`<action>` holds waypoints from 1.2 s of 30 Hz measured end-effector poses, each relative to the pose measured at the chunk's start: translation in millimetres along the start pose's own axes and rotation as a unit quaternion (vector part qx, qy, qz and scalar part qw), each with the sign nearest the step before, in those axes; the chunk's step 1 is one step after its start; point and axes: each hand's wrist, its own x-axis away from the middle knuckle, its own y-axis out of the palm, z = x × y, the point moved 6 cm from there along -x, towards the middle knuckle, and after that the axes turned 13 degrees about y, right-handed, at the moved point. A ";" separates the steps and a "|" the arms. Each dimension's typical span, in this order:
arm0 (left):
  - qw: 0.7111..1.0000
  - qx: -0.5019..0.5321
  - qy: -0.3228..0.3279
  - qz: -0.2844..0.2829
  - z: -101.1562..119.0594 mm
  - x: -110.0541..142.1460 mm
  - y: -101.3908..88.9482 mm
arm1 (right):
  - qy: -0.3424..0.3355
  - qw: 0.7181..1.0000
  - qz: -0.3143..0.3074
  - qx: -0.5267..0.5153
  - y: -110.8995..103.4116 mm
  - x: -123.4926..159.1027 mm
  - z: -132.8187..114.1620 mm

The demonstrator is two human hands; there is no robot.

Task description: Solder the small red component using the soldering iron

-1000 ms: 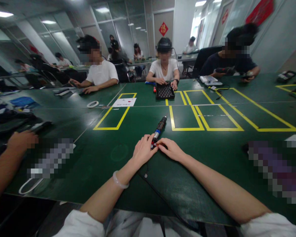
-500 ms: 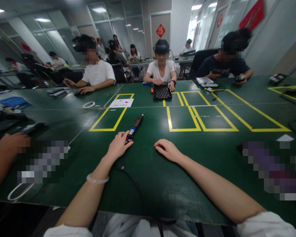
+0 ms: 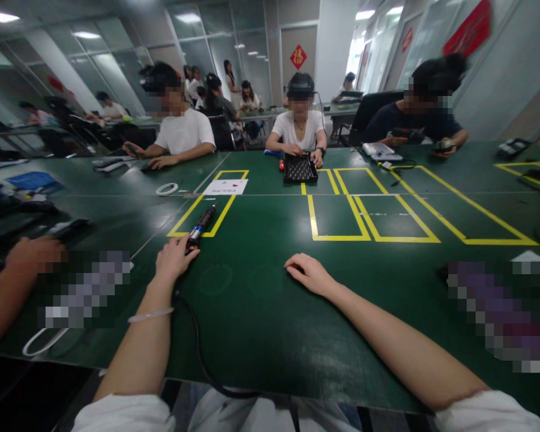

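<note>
My left hand (image 3: 173, 259) is closed around the rear end of an electric screwdriver (image 3: 200, 225), black with a blue and silver band and red by the grip. The tool points away from me, its tip over a yellow-taped rectangle (image 3: 213, 235). From its back end a black cable (image 3: 197, 336) runs down to the table's near edge. My right hand (image 3: 311, 273) rests on the green table (image 3: 261, 324) with loosely bent fingers, the thumb a little apart and nothing held.
Several yellow tape outlines (image 3: 339, 239) mark the table. A white paper (image 3: 227, 186) and a white tape ring (image 3: 167, 189) lie farther off. Opposite, a person handles a black tray (image 3: 300, 169). Blurred-out items lie at both sides; another person's hand (image 3: 33, 258) is at far left.
My left hand has moved left with the electric screwdriver, pulling the cable along. My right hand stays in place on the table.
</note>
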 end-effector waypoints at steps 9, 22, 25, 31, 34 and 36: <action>0.997 0.011 -0.046 0.057 18.1 14.5 -20.2 | 0.002 1.000 -0.002 0.000 -0.5 -0.3 -0.6; 0.973 0.157 0.000 0.166 63.8 14.0 -41.9 | 0.001 1.000 -0.004 0.005 -0.2 -0.4 -0.8; 0.937 0.309 0.104 0.122 115.4 10.2 -49.0 | 0.001 1.000 -0.002 0.005 0.2 -0.1 -0.9; 0.853 0.434 0.288 -0.040 227.8 24.7 -64.1 | 0.024 0.999 -0.002 -0.048 0.3 1.1 3.2; 0.799 0.505 0.310 -0.108 257.8 32.8 -56.8 | 0.019 0.996 -0.023 -0.086 0.6 2.2 1.6; 0.771 0.547 0.298 -0.133 266.1 35.0 -47.5 | 0.006 0.997 -0.026 -0.074 0.3 2.7 -1.0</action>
